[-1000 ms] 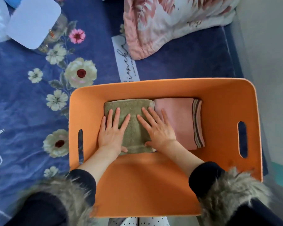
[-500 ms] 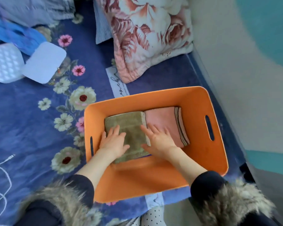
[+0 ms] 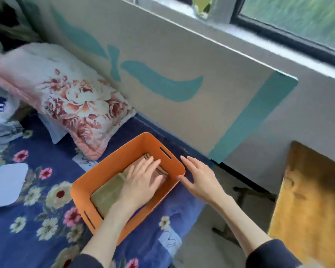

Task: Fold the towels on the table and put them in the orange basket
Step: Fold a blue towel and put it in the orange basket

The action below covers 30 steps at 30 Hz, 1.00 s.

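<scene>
The orange basket [image 3: 112,167] sits on the blue floral bedspread. Inside it lie a folded olive-green towel [image 3: 106,196] and, beside it, a folded pink towel with a striped edge [image 3: 160,172], mostly hidden under my hand. My left hand [image 3: 141,180] lies flat with straight fingers across both towels inside the basket. Outside the basket, just past its right end, my right hand [image 3: 199,179] is open with spread fingers, its thumb close to the rim, holding nothing.
A floral pillow [image 3: 66,97] leans at the wall behind the basket. A white lid-like object [image 3: 6,184] lies on the blue bedspread [image 3: 27,238] at the left. A yellow-brown wooden surface [image 3: 307,206] stands at the right, with floor between it and the bed.
The view has swung up and to the right. My right hand has come off the towels and out of the basket to its right end. My left hand has slid right, across both towels.
</scene>
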Motion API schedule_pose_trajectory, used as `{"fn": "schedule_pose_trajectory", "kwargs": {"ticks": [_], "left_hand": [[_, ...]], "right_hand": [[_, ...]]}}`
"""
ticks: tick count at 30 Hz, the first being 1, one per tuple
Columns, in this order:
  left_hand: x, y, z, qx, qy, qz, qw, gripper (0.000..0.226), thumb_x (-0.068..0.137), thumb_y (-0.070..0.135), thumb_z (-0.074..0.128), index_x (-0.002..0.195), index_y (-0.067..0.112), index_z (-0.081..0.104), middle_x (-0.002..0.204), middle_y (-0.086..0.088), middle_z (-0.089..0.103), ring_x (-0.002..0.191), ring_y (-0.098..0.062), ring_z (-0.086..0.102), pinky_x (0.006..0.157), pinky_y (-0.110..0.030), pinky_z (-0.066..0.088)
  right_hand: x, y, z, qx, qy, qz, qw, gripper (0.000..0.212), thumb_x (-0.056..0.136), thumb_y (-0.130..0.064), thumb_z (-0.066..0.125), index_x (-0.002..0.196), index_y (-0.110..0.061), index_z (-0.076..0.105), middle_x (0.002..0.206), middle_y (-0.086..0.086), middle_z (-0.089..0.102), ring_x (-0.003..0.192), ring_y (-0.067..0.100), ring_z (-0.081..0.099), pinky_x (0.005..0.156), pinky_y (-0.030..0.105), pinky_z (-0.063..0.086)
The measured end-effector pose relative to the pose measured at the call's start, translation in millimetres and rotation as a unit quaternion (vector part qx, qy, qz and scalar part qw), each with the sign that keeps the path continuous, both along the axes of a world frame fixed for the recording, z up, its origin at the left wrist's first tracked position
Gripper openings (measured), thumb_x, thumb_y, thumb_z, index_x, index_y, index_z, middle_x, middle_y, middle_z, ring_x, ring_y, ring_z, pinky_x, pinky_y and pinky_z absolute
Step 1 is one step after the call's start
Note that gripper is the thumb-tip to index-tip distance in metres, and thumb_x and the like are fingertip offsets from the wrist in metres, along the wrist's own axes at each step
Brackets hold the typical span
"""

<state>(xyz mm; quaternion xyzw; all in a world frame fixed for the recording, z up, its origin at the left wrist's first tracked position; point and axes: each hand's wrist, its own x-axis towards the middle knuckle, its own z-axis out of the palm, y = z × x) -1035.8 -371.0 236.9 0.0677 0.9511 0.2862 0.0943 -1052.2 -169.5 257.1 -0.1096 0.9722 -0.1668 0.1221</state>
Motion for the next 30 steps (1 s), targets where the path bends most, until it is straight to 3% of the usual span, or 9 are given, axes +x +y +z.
{"fn": "schedule_pose_trajectory", "kwargs": {"ticks": [8, 13, 17, 22, 30], "left_hand": [[34, 152, 61, 0.063, 0.087, -0.202, 0.974, 0.051, 0.096, 0.029, 0.047, 0.143, 0.022, 0.032, 0.15, 0.002, 0.031, 0.141, -0.013, 0.023, 0.116, -0.034, 0.018], [112, 266, 93, 0.087, 0.14, -0.365, 0.916, 0.048, 0.094, 0.029, 0.05, 0.14, 0.018, 0.04, 0.145, -0.002, 0.041, 0.136, -0.015, 0.034, 0.112, -0.026, 0.022], [206, 339, 105, 0.093, 0.183, -0.494, 0.845, 0.046, 0.094, 0.032, 0.048, 0.137, 0.017, 0.043, 0.138, -0.003, 0.048, 0.127, -0.02, 0.046, 0.105, -0.031, 0.035], [330, 406, 103, 0.058, 0.199, -0.645, 0.735, 0.049, 0.097, 0.044, 0.034, 0.143, 0.029, 0.028, 0.149, 0.009, 0.032, 0.139, -0.009, 0.025, 0.114, -0.032, 0.023], [538, 484, 119, 0.131, 0.179, -0.805, 0.551, 0.044, 0.094, 0.031, 0.049, 0.136, 0.018, 0.045, 0.141, 0.001, 0.046, 0.135, -0.017, 0.036, 0.11, -0.033, 0.029]], "right_hand": [[119, 139, 64, -0.006, 0.088, -0.225, 0.97, 0.059, 0.093, -0.044, 0.046, 0.146, -0.027, 0.025, 0.152, -0.001, 0.028, 0.14, 0.013, 0.024, 0.113, 0.038, 0.023], [259, 219, 88, -0.008, 0.133, -0.384, 0.914, 0.055, 0.094, -0.045, 0.043, 0.144, -0.031, 0.026, 0.15, -0.006, 0.03, 0.138, 0.011, 0.026, 0.115, 0.039, 0.023], [387, 259, 93, -0.006, 0.158, -0.497, 0.853, 0.053, 0.094, -0.043, 0.044, 0.143, -0.028, 0.03, 0.147, -0.005, 0.035, 0.135, 0.011, 0.031, 0.113, 0.032, 0.025], [543, 267, 86, 0.035, 0.155, -0.626, 0.764, 0.056, 0.094, -0.046, 0.042, 0.145, -0.027, 0.028, 0.148, -0.006, 0.032, 0.136, 0.012, 0.028, 0.113, 0.031, 0.022], [761, 222, 90, 0.085, 0.141, -0.817, 0.553, 0.055, 0.095, -0.046, 0.04, 0.145, -0.027, 0.026, 0.152, -0.004, 0.025, 0.14, 0.013, 0.021, 0.113, 0.031, 0.02]]}}
